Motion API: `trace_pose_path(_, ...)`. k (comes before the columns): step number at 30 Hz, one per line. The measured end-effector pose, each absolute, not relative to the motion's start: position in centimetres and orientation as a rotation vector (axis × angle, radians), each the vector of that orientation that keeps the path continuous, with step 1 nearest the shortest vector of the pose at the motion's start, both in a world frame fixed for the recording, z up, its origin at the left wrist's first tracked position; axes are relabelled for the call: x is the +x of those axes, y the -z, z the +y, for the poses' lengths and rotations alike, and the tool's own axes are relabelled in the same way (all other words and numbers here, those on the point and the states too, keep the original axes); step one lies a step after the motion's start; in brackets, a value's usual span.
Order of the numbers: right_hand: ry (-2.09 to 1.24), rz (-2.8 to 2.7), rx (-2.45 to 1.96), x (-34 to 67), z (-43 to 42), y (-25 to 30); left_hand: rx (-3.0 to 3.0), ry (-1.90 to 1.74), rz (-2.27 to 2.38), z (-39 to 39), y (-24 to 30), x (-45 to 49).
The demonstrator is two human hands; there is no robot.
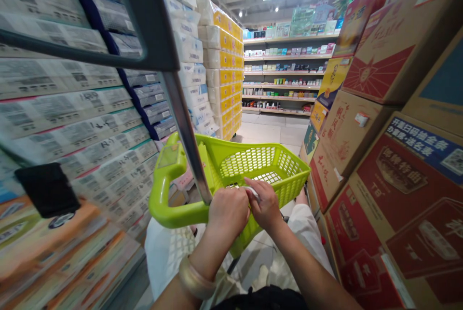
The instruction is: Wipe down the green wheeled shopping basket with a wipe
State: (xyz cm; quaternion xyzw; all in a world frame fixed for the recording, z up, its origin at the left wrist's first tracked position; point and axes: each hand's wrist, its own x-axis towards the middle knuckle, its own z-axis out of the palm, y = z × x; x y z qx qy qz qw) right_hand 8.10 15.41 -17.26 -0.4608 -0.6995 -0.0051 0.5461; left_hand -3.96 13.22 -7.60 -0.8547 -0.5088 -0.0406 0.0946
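A lime-green shopping cart (282, 168) stands in the aisle right in front of me, its mesh basket showing no goods. My left hand (227, 211) is closed in a fist at the near end of the cart's handle (170, 206). My right hand (266, 206) sits beside it, fingers pinched on a small pale object (253, 193) between the two hands; what it is I cannot make out. A pale bangle (195, 278) circles my left wrist.
Stacks of packaged tissue (90, 122) wall the left side, yellow packs (226, 64) further on. Brown and red cartons (390, 155) are piled on the right. A grey metal frame (181, 107) crosses diagonally. Shelves of products (285, 78) stand at the far end.
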Motion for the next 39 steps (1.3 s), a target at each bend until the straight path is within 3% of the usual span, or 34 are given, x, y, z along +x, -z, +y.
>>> trace_pose_path(39,0.15,-1.709,-1.124,8.7,16.6,18.4,-2.512,0.128,-1.472,13.2,8.3,-4.3)
